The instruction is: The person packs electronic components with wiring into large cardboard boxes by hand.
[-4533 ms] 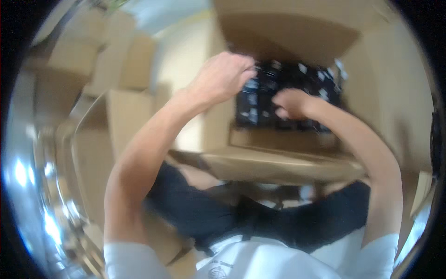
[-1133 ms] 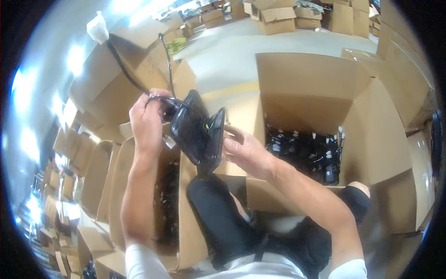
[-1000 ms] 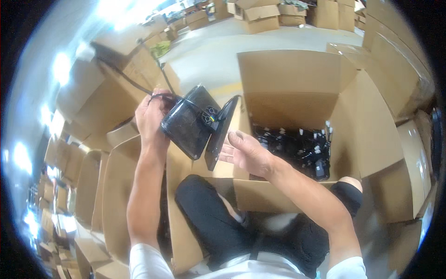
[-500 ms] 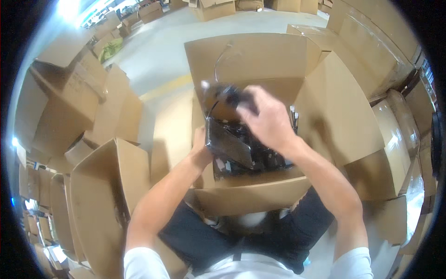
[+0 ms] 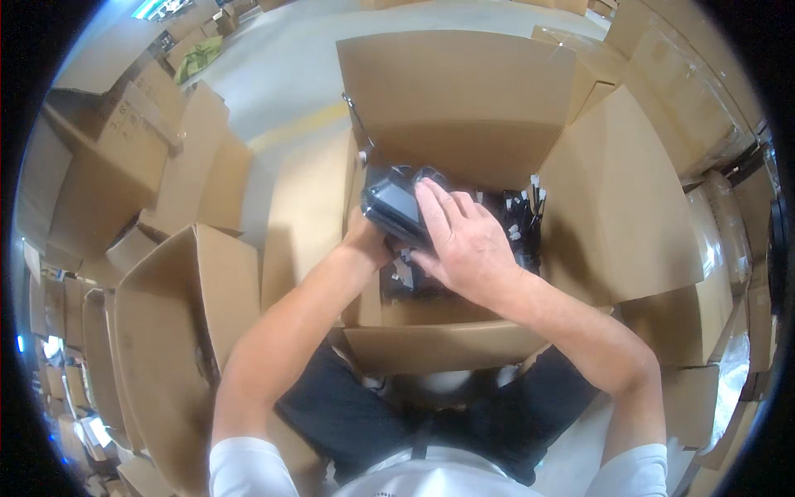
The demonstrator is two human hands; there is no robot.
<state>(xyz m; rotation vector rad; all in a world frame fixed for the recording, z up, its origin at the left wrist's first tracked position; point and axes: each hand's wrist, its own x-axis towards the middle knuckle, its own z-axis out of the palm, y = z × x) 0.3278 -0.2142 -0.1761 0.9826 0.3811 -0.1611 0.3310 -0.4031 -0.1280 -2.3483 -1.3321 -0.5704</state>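
Grey floor [image 5: 290, 66] and stacked cardboard form our work area. We locate the black device [image 5: 396, 203], a flat, glossy unit, above the left half of an open carton [image 5: 447, 344], tilted, with its right end lower. Our left hand [image 5: 368, 240] grips its left end from below; most of those fingers are hidden. Our right hand [image 5: 476, 253] is closed over the right end, fingers across the top face, thumb at the near edge. Thin dark cable [image 5: 358, 124] rises at the carton's far left corner. Black parts with white connectors [image 5: 517, 224] lie inside the carton, beneath the device. To our left stands a second open carton [image 5: 166, 306]; farther off, a yellow line [image 5: 302, 124] crosses the floor.
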